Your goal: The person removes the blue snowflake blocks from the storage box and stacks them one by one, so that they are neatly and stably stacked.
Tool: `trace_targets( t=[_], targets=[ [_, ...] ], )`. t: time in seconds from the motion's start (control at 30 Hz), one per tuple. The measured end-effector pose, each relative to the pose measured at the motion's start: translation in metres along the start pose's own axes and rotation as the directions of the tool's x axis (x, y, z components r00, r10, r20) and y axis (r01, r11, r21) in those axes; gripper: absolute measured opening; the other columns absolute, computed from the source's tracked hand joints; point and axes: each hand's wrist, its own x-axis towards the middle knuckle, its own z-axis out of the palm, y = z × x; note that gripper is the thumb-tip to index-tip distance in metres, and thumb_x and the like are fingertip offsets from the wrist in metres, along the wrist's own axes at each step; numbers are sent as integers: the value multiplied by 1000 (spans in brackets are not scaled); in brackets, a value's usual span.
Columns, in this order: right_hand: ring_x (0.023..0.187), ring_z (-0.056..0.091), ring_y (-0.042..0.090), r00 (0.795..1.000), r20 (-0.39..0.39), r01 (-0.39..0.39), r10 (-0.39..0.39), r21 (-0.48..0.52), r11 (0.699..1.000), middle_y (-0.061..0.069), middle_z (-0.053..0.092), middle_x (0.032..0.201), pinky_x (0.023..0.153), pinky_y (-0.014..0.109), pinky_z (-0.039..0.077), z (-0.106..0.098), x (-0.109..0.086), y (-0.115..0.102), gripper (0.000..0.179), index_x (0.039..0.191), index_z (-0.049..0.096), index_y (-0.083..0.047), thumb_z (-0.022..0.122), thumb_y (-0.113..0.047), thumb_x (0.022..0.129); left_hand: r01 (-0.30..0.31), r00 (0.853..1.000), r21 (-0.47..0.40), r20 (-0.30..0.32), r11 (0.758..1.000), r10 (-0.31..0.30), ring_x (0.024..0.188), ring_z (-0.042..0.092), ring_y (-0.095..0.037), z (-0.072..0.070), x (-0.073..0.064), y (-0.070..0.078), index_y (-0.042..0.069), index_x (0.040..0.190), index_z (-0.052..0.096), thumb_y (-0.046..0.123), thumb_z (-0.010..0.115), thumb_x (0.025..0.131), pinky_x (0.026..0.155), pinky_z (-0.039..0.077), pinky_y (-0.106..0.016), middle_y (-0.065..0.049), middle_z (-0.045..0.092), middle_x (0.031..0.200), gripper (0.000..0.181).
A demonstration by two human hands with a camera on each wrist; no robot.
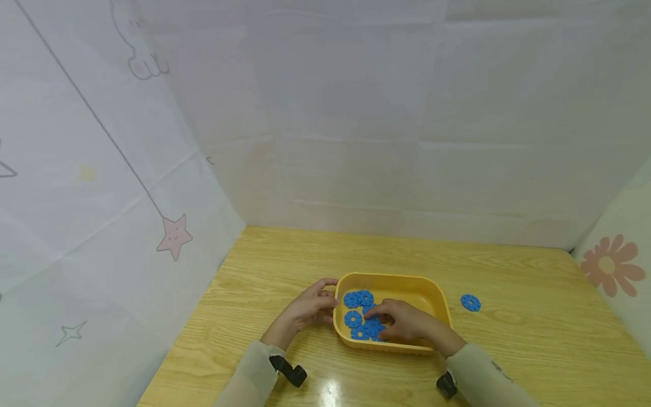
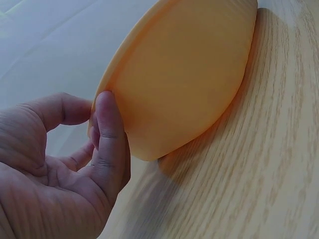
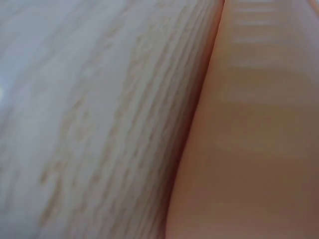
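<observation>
A yellow plastic basket [image 1: 407, 281] stands on the wooden table, with several blue notched discs [image 1: 353, 319] lying in its left part. My left hand [image 1: 310, 304] pinches the basket's left end at the rim. The left wrist view shows the fingers of that hand [image 2: 75, 154] at the edge of the basket's outer wall [image 2: 184, 74]. Over the front wall reaches my right hand [image 1: 404, 321], its index finger and thumb spread apart down among the discs. In the right wrist view only the basket's side [image 3: 249, 149] and the tabletop show, with the hand out of sight.
One more blue notched disc [image 1: 470, 302] lies on the wooden table [image 1: 529, 333], right of the basket. White sheets [image 1: 346, 113] with printed drawings stand along the table's back and sides. Black wrist straps [image 1: 289, 371] sit on both sleeves.
</observation>
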Motion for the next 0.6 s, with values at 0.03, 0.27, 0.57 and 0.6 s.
trace_targets(
  t=[0.03, 0.27, 0.57, 0.6],
  targets=[
    [73, 41, 8, 1000, -2, 1, -1, 1, 1000, 3, 52, 87, 65, 24, 37, 0, 0, 0, 40, 127, 69, -14, 78, -13, 88, -1, 1000, -2, 1, 1000, 1, 80, 67, -17, 0, 0, 0, 10, 149, 42, 4, 63, 95, 61, 59, -29, -12, 61, 104, 58],
    [76, 45, 11, 999, -15, -43, 43, 9, 999, 2, 54, 88, 66, 25, 38, 2, 1, -1, 35, 121, 71, -15, 79, -14, 88, -6, 1000, 5, -1, 1000, 6, 80, 67, -18, 0, 1, -2, 10, 148, 43, 5, 64, 94, 61, 58, -29, -11, 61, 101, 58],
    [83, 49, 14, 997, -47, -62, 60, -36, 997, -2, 55, 95, 71, 26, 42, 5, 1, 2, 33, 116, 67, -20, 81, -19, 87, -9, 1000, 8, -5, 1000, 9, 81, 68, -19, 0, 1, -2, 10, 147, 43, 4, 65, 94, 63, 59, -30, -8, 61, 99, 58],
    [83, 49, 13, 997, -50, -59, 57, -42, 997, -3, 54, 96, 71, 26, 42, 5, 1, 3, 33, 116, 66, -21, 81, -19, 87, -10, 1000, 10, -5, 1000, 10, 82, 68, -19, 0, 1, -2, 10, 148, 43, 4, 65, 94, 63, 59, -30, -8, 60, 99, 58]
  ],
)
